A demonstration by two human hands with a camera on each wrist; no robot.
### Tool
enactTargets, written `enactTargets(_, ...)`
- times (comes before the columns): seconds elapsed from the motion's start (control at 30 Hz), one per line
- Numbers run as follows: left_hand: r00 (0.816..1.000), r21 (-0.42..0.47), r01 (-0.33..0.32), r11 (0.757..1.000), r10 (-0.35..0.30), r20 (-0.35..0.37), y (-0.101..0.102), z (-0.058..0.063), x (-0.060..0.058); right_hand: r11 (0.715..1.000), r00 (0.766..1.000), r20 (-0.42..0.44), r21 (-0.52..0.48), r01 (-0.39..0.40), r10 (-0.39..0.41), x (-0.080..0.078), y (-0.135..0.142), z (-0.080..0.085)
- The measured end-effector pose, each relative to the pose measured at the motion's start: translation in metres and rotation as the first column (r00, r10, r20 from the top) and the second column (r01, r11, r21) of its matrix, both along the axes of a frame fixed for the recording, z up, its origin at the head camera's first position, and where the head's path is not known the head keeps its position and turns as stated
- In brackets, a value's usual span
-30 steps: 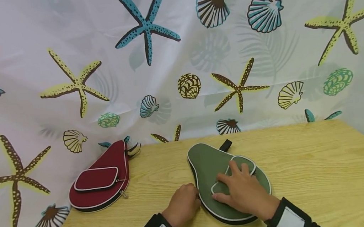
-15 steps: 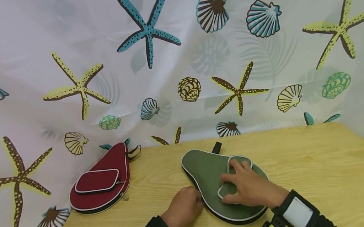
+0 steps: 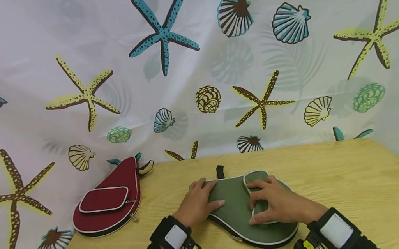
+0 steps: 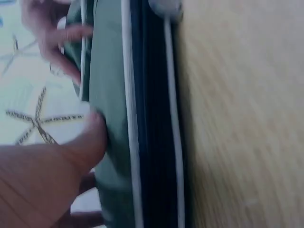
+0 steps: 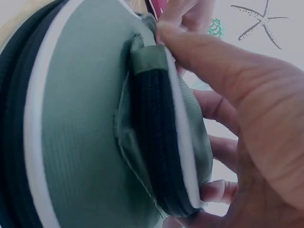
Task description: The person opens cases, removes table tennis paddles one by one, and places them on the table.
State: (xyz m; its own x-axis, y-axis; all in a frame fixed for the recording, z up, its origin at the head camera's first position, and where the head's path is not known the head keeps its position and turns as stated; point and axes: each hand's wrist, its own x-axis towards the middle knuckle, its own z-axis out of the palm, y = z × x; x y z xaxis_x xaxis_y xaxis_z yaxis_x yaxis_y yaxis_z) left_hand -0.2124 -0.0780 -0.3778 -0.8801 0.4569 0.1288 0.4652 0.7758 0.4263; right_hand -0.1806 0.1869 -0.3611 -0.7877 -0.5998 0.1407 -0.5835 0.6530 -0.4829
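A green paddle-shaped zip case (image 3: 232, 204) with white piping lies on the table, narrow end toward the left. My left hand (image 3: 195, 205) rests over that narrow end, thumb laid on the top face and fingers spread across it. My right hand (image 3: 279, 202) grips the raised front pocket (image 3: 255, 176), thumb at its near end and curled fingers at the far side. In the right wrist view the pocket's dark zip band (image 5: 156, 137) faces the camera. A zipper pull (image 3: 236, 239) hangs at the case's near dark side. Part of the pocket is hidden under my fingers.
A red case (image 3: 107, 198) of the same shape lies at the left of the wooden table (image 3: 349, 191). A black strap loop (image 3: 220, 172) sticks up behind the green case. A seashell-print cloth (image 3: 129, 87) hangs behind.
My left hand has moved from the case's near side edge up onto its narrow end. The case has turned, its narrow end swinging left and nearer. The right hand has stayed on the pocket, shifting slightly right.
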Motion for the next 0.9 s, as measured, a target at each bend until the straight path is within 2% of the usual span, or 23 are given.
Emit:
enactTargets(0.13,0.999,-0.015,0.01,1.0,-0.009,0.034,-0.007,-0.006,-0.01,1.0,1.0,0.001,0.0,0.02,-0.02,0.0,-0.003,-0.001)
enactTargets(0.23,0.999,-0.008,-0.014,1.0,0.015,0.039,-0.01,-0.007,-0.011,0.998,0.998,-0.015,0.014,0.06,-0.06,-0.001,-0.003,-0.002)
enactTargets(0.43,0.996,-0.049,-0.085,0.995,0.086,0.01,-0.011,-0.004,0.002,0.996,0.987,-0.141,0.031,0.085,-0.08,-0.001,0.006,-0.006)
enactTargets(0.6,0.991,-0.09,-0.133,0.987,0.13,-0.036,-0.005,-0.001,0.013,0.99,0.963,-0.237,0.034,0.138,-0.126,-0.002,0.003,-0.012)
enactTargets(0.7,0.988,-0.108,-0.151,0.983,0.146,-0.05,-0.003,-0.001,0.018,0.983,0.948,-0.27,0.03,0.182,-0.167,-0.003,-0.002,-0.014)
enactTargets(0.9,0.99,-0.122,-0.131,0.984,0.124,-0.068,-0.002,-0.003,0.025,0.966,0.933,-0.268,0.03,0.257,-0.24,-0.006,-0.008,-0.017)
